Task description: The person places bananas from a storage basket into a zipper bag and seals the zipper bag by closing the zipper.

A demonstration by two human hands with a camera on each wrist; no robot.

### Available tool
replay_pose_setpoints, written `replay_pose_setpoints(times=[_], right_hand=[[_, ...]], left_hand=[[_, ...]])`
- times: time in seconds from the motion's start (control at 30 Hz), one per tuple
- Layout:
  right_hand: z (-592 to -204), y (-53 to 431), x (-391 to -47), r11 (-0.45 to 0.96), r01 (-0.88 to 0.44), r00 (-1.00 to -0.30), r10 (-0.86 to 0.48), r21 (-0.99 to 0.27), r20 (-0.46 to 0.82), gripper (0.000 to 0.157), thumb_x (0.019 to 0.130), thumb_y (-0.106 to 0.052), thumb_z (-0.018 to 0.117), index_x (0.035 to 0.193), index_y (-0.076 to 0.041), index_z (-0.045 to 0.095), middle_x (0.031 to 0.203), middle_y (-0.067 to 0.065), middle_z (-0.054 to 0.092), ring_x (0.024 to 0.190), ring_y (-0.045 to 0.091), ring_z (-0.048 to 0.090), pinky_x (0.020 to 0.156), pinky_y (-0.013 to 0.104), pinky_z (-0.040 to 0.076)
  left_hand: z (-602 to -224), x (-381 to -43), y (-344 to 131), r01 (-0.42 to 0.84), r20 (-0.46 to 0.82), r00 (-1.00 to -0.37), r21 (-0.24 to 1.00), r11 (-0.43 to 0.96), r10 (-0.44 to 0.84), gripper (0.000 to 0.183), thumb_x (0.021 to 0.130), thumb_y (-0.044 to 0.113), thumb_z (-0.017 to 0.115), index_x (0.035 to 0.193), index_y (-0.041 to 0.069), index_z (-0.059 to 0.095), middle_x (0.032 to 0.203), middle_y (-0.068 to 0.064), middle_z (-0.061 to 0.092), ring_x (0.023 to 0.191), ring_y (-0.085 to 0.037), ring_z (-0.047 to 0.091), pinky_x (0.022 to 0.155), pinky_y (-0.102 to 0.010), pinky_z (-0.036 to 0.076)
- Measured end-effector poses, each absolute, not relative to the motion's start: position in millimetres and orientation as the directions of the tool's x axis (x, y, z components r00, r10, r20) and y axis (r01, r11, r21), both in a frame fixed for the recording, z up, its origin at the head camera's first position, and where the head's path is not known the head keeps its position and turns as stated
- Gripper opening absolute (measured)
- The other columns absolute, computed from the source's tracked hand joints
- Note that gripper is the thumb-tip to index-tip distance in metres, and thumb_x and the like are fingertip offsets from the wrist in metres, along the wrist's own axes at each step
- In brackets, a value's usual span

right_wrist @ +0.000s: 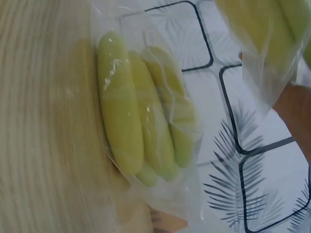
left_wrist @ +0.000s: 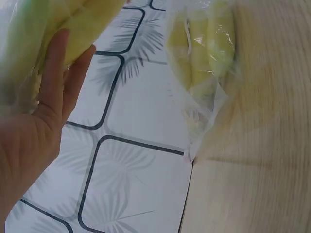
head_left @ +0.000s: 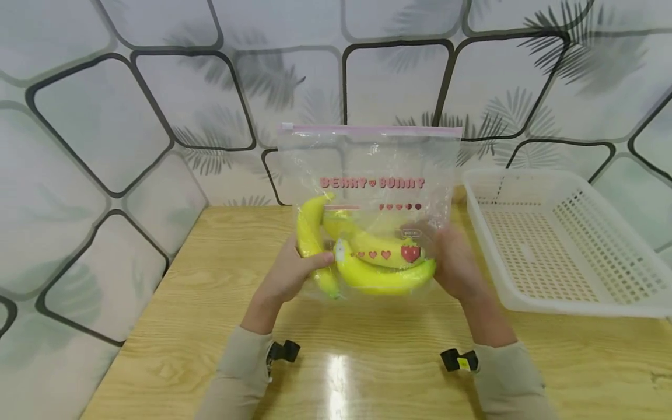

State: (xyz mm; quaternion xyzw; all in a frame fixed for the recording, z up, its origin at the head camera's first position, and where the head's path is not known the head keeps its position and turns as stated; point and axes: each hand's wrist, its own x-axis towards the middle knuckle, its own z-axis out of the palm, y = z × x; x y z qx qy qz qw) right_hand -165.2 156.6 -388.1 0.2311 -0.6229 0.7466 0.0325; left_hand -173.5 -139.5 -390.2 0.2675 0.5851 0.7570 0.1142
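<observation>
Upright between both hands is a clear zip bag [head_left: 374,157] printed "Berry Bunny", with a pink strip along its top and a white slider [head_left: 287,126] at the strip's left end. Yellow bananas [head_left: 383,282] show inside its lower part. My left hand [head_left: 287,269] grips the bag's lower left, thumb in front and fingers behind. At the lower right edge my right hand [head_left: 458,262] holds the bag, its fingers partly hidden by the plastic. Both wrist views show a second clear bag of bananas [right_wrist: 121,107] on the table against the wall, largely hidden in the head view.
A white perforated plastic basket [head_left: 541,227] stands on the wooden table [head_left: 210,291] at the right, close to my right hand. The patterned wall covering [head_left: 294,76] rises behind the table and along its left side.
</observation>
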Motion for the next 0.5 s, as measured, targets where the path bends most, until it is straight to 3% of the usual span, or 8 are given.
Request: replay_pose_setpoints(times=[0.1,0.17,0.2,0.3,0.4,0.5], right_hand=[[-386,158,-161,-0.066,-0.384,-0.82,-0.434,-0.921,0.373,0.064,0.093,-0.029,0.07,0.146,-0.01,0.039,0.132,0.006,0.05,0.104,0.013,0.056,0.087,0.021,0.05],[-383,154,-158,-0.048,-0.306,-0.809,-0.514,-0.951,0.287,0.083,0.087,-0.019,0.077,0.153,-0.013,0.027,0.141,0.011,0.038,0.109,0.018,0.054,0.089,0.025,0.05],[-382,151,-157,-0.02,-0.286,-0.814,-0.522,-0.958,0.254,0.085,0.085,-0.013,0.078,0.153,-0.014,0.026,0.14,0.011,0.037,0.105,0.018,0.055,0.086,0.026,0.052],[-379,143,-155,-0.008,-0.251,-0.853,-0.471,-0.968,0.226,0.078,0.084,-0.002,0.075,0.149,-0.009,0.032,0.134,0.014,0.047,0.1,0.02,0.061,0.082,0.03,0.055],[-378,137,-153,-0.066,-0.21,-0.886,-0.408,-0.975,0.218,0.067,0.086,0.001,0.07,0.144,-0.003,0.036,0.125,0.016,0.057,0.094,0.02,0.065,0.079,0.031,0.057],[-379,133,-152,-0.129,-0.161,-0.922,-0.334,-0.978,0.196,0.057,0.09,-0.001,0.066,0.141,-0.001,0.041,0.122,0.013,0.059,0.091,0.018,0.067,0.076,0.031,0.058]], left_hand=[[-387,-173,-143,0.144,0.281,-0.85,0.937,-0.317,0.445,0.043,0.094,-0.001,0.06,0.132,0.004,0.042,0.105,-0.012,0.065,0.088,-0.022,0.071,0.072,-0.037,0.06],[-385,-173,-146,0.154,0.284,-0.86,0.937,-0.315,0.425,0.041,0.094,-0.002,0.058,0.131,0.006,0.041,0.102,-0.011,0.066,0.086,-0.021,0.07,0.072,-0.036,0.06],[-385,-172,-147,0.158,0.283,-0.865,0.938,-0.309,0.415,0.042,0.094,-0.001,0.059,0.131,0.007,0.041,0.103,-0.01,0.066,0.086,-0.021,0.07,0.071,-0.036,0.06],[-382,-172,-148,0.176,0.292,-0.873,0.936,-0.305,0.392,0.048,0.095,0.008,0.065,0.134,0.012,0.038,0.109,-0.01,0.064,0.089,-0.02,0.07,0.073,-0.035,0.06],[-381,-172,-147,0.198,0.32,-0.863,0.926,-0.322,0.391,0.066,0.091,0.022,0.074,0.142,0.015,0.033,0.12,-0.014,0.057,0.097,-0.023,0.067,0.078,-0.035,0.059],[-380,-171,-145,0.226,0.334,-0.853,0.929,-0.293,0.401,0.083,0.086,0.02,0.079,0.149,0.019,0.025,0.128,-0.017,0.051,0.104,-0.026,0.064,0.082,-0.037,0.058]])
